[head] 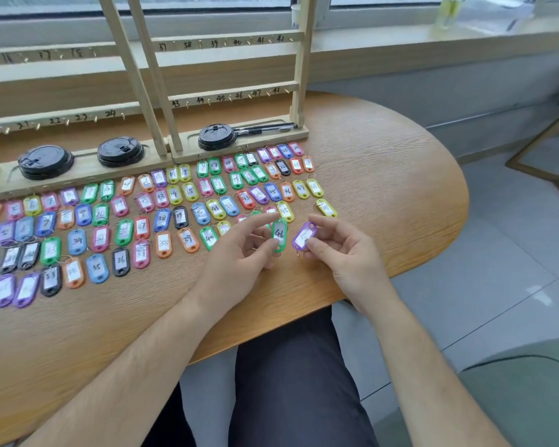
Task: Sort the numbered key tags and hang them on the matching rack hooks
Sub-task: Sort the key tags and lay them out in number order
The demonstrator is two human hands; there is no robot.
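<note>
Fingers [262, 221] of the left hand [236, 256] pinch a green tag [279, 235] marked 46. The thumb is on its lower end, and the index finger stretches out straight above it toward two o'clock. Just beside it, at three o'clock, the right hand [349, 256] grips a purple tag [305, 236] between the thumb and curled fingers [323, 222]. That tag is tilted and its label is too blurred to read. Both tags are held over the table [384, 188], close together but apart. From nine o'clock round to twelve o'clock of the hands, the other key tags [162, 217] lie flat on the table in rough rows. They are in many colours, and several show numbers such as 36, 38 and 39. Behind them, at twelve o'clock, stands a wooden rack [233, 43] whose rails carry small hooks under handwritten numbers, 37 to 42 above and 43 upward below. A second rack [46, 121] stands at ten o'clock with numbers in the teens and twenties. Black lids [216, 136] sit in the trays at the racks' bases, and pens [265, 127] lie beside the nearest lid.
</note>
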